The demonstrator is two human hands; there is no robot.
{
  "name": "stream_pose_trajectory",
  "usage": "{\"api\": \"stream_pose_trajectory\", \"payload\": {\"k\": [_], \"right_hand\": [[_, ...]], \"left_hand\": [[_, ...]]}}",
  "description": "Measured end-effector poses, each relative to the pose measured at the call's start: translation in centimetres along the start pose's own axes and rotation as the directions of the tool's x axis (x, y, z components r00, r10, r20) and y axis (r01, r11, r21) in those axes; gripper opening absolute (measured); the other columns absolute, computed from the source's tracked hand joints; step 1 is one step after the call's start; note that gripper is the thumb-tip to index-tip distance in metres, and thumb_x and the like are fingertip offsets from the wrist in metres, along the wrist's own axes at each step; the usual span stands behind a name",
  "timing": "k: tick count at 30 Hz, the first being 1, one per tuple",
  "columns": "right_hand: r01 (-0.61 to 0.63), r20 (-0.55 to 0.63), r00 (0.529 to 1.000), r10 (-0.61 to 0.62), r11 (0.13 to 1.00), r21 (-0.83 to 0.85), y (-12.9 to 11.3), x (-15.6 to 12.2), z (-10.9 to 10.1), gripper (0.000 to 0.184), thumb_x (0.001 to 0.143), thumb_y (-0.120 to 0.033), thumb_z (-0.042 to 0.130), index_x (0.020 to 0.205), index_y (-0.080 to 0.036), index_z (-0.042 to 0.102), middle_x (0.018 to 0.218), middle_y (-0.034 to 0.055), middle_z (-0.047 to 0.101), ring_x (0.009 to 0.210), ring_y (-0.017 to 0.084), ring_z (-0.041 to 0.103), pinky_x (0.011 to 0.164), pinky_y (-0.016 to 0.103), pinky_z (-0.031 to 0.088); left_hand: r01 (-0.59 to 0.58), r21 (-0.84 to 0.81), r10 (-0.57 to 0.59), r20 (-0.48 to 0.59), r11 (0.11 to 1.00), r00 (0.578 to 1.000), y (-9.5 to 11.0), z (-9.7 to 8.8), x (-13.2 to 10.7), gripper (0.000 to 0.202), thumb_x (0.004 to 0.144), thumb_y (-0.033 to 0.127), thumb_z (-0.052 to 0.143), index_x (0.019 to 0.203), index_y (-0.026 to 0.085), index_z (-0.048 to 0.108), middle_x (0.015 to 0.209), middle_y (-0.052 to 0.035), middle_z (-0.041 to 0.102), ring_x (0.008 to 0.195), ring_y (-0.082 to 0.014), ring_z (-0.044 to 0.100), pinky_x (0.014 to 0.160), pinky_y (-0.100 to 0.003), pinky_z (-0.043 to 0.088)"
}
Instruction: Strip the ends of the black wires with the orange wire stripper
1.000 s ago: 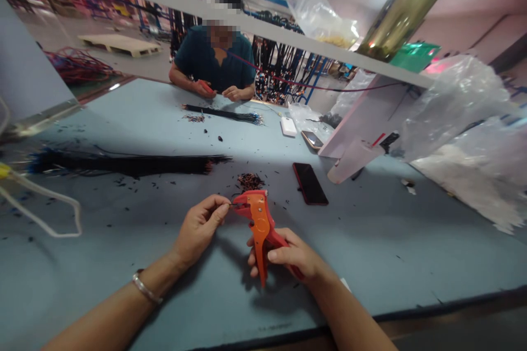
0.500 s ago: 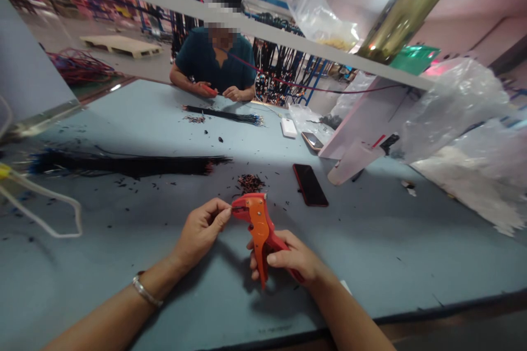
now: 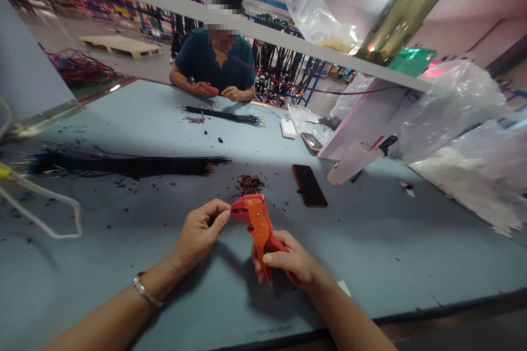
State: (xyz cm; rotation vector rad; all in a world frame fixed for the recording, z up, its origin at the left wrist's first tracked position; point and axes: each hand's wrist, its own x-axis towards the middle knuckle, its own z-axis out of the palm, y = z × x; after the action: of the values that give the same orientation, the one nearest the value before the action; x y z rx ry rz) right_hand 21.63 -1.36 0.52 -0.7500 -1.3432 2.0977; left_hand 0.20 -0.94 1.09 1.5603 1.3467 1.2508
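The left hand (image 3: 201, 230) has its thumb and forefinger pressed together right at the mouth of a red and orange wire stripper (image 3: 259, 222), as if on a thin wire, though what they pinch is too fine to make out. The right hand (image 3: 294, 260) is curled around the stripper's handles, its thumb against them, and holds the tool above the counter (image 3: 197, 307) with its mouth turned toward the left fingertips.

Just beyond those fingertips, a little to the right, lies a heap of short dark and coppery scraps (image 3: 250, 184). Beyond them to the left stretches a thick bundle of black wires (image 3: 144, 165), its blue ends away from the fingers and its reddish ends nearer. A dark phone (image 3: 310, 185) lies beyond the tool, to the right.

The work looks well under way: the heap suggests that many ends have been trimmed, and the bundle's reddish tips may be bared ones. The piece at the fingers seems unfinished, being at the stripper's mouth. Whether the bundle is finished wires, waiting ones or a mix cannot be told, so neither can the number left.
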Motion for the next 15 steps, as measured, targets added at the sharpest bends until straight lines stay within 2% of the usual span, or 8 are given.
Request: {"api": "stream_pose_trajectory", "payload": {"k": [9, 15], "right_hand": [[0.009, 0.040, 0.999, -0.010, 1.000, 0.014, 0.21, 0.09, -0.18, 0.033, 0.072, -0.040, 0.072, 0.082, -0.011, 0.060, 0.070, 0.0030, 0.061, 0.059, 0.013, 0.061, 0.052, 0.023, 0.049], [0.009, 0.020, 1.000, -0.009, 1.000, 0.004, 0.11, 0.11, -0.12, 0.035, 0.071, -0.041, 0.074, 0.080, -0.010, 0.060, 0.067, 0.0030, 0.061, 0.055, 0.013, 0.059, 0.049, 0.023, 0.049]], "left_hand": [[0.036, -0.041, -0.037, -0.010, 0.999, 0.999, 0.15, 0.18, 0.12, 0.023, 0.082, 0.036, 0.053, 0.074, 0.016, 0.062, 0.064, 0.0014, 0.054, 0.061, -0.0121, 0.047, 0.057, -0.021, 0.040], [0.044, -0.055, -0.045, -0.015, 0.997, 0.999, 0.26, 0.13, 0.21, 0.023, 0.080, 0.036, 0.056, 0.073, 0.016, 0.064, 0.063, 0.0015, 0.055, 0.060, -0.0117, 0.047, 0.056, -0.021, 0.040]]}}
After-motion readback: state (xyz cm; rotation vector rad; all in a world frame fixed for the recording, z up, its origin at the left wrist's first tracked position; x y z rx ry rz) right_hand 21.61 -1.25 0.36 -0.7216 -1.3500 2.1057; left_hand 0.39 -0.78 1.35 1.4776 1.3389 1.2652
